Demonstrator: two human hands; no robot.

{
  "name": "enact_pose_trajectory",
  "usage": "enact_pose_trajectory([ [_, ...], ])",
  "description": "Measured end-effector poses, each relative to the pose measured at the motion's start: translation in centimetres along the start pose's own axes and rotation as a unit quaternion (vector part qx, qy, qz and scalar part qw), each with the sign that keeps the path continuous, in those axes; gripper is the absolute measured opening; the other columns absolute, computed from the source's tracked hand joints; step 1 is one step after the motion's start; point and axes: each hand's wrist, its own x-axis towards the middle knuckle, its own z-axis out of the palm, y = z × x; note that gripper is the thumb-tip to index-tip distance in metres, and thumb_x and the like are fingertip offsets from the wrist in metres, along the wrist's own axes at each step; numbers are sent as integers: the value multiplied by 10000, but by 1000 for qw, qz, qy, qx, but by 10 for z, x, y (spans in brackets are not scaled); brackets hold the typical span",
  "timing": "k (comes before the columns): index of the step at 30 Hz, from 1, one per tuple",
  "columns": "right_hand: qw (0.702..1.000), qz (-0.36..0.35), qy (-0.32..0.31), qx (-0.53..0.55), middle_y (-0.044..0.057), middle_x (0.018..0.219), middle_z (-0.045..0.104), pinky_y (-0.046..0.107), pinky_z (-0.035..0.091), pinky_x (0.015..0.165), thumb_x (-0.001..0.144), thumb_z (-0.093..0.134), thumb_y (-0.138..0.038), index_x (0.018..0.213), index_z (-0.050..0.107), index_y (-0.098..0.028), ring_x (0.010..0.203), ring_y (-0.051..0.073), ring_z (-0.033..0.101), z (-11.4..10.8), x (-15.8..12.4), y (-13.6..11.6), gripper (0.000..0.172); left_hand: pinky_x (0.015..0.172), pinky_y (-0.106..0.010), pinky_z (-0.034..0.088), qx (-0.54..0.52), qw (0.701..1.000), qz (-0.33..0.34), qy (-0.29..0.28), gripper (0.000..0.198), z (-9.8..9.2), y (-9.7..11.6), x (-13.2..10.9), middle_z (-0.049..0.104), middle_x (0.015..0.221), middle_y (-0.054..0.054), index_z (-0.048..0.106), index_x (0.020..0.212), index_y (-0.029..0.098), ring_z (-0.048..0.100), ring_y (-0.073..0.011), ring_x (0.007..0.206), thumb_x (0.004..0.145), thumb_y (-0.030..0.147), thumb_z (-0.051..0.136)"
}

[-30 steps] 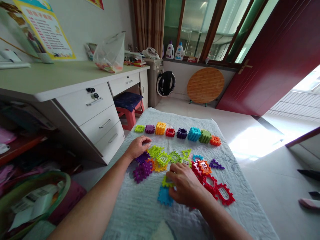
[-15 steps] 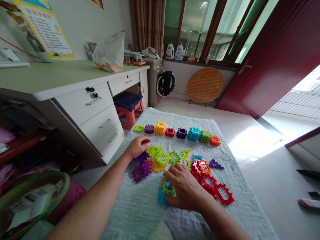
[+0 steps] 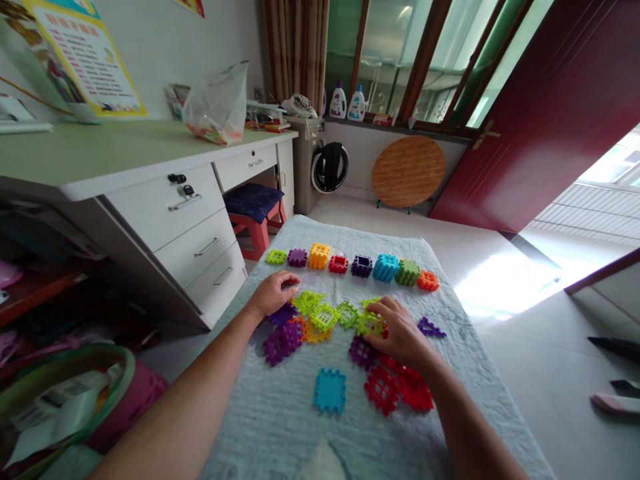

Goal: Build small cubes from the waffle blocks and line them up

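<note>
Flat, toothed plastic building tiles lie scattered on a pale blue quilted cloth (image 3: 280, 433). My left hand (image 3: 273, 293) rests with curled fingers on the left edge of the pile, over purple tiles (image 3: 280, 341) and beside green tiles (image 3: 320, 313). My right hand (image 3: 400, 333) reaches into the pile's middle, fingers pinched on a green window tile (image 3: 370, 324). Red tiles (image 3: 395, 388) lie just below that wrist. A blue square tile (image 3: 331, 390) lies alone nearer me. A row of assembled cubes (image 3: 353, 265) in several colours stands along the far side.
A white desk with drawers (image 3: 175, 220) stands left, a clear plastic bag (image 3: 217, 107) on top. A red stool (image 3: 257, 220) sits under it. A round wooden tabletop (image 3: 409, 171) leans by the far wall near a dark red door (image 3: 540, 113). A basket (image 3: 70, 400) is at lower left.
My right hand moved up and right from the blue and green tiles near me into the middle of the pile, uncovering the blue square. The left hand stayed put.
</note>
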Motion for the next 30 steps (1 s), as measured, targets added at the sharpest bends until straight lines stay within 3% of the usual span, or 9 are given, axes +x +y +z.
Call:
enact_pose_trajectory([
  [11, 1000, 2, -19, 0, 72, 1060, 571, 424, 401, 876, 683, 685, -266, 1152, 554, -234, 1003, 254, 482, 9, -2, 1, 488, 853, -332, 494, 26, 1000, 10, -14, 184, -1, 0, 1, 663, 924, -45, 642, 896, 178, 626, -185, 873, 754, 269, 569],
  [14, 1000, 2, 1, 6, 85, 1068, 573, 440, 406, 882, 671, 677, -234, 1179, 519, -209, 1008, 261, 499, 10, -2, 1, 532, 914, -375, 452, 70, 996, 50, 11, 185, -5, 14, 1, 655, 977, -58, 640, 908, 182, 599, -213, 952, 750, 270, 601],
  [17, 999, -13, 44, 30, 92, 1094, 567, 446, 414, 894, 683, 665, -238, 1219, 466, -208, 1017, 257, 524, 13, -3, -1, 572, 982, -403, 391, 85, 989, 117, 34, 244, -7, 43, -4, 631, 1084, -65, 627, 974, 197, 546, -230, 1062, 753, 300, 642],
  [21, 994, -34, 71, 79, 100, 1132, 581, 406, 461, 867, 718, 654, -253, 1326, 347, -226, 1012, 235, 571, 22, -3, -8, 681, 1011, -410, 369, 38, 980, 181, -67, 500, 1, 85, -16, 591, 1196, -69, 575, 1139, 234, 494, -239, 1150, 697, 418, 719],
  [24, 991, -60, 75, 93, 101, 1100, 612, 392, 493, 829, 725, 670, -271, 1354, 311, -229, 974, 232, 604, 29, -3, -17, 726, 1015, -414, 366, 22, 971, 195, -140, 673, 11, 100, -24, 563, 1253, -81, 520, 1229, 240, 481, -250, 1178, 641, 474, 750],
  [30, 984, -122, 89, 96, 134, 1126, 617, 399, 507, 849, 774, 664, -377, 1335, 338, -212, 1002, 244, 613, 28, 0, -34, 670, 943, -349, 400, 27, 961, 174, -214, 542, 14, 100, -26, 633, 1128, -76, 582, 1151, 196, 559, -251, 1067, 704, 481, 695],
])
